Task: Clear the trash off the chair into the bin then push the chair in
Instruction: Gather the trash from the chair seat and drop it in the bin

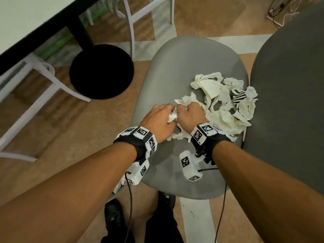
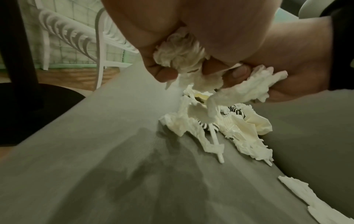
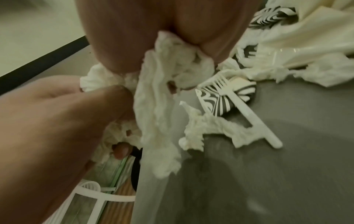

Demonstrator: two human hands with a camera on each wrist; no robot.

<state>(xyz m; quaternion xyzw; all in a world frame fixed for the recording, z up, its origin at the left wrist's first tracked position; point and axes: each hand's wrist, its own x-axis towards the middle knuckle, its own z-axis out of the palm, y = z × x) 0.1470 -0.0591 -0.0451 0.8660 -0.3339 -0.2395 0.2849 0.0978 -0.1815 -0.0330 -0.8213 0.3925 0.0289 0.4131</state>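
A grey chair seat (image 1: 175,67) carries a pile of torn white tissue and paper scraps (image 1: 226,102), with a black-and-white striped piece (image 1: 238,97) in it. My left hand (image 1: 161,118) grips a crumpled tissue wad (image 2: 178,53) at the pile's near-left edge. Right beside it, almost touching, my right hand (image 1: 190,114) grips another bunch of tissue (image 3: 172,63) that trails down to the seat. A white plastic fork (image 3: 245,115) lies on the seat among the scraps, over the striped piece (image 3: 220,100). More torn tissue (image 1: 177,135) lies under my wrists.
The chair's dark grey backrest (image 1: 289,102) rises at the right. A table (image 1: 26,18) with a black round pedestal base (image 1: 101,72) stands to the left, with white chair frames (image 1: 35,81) around it. A grey rim holding white paper (image 1: 117,187) shows under my left forearm.
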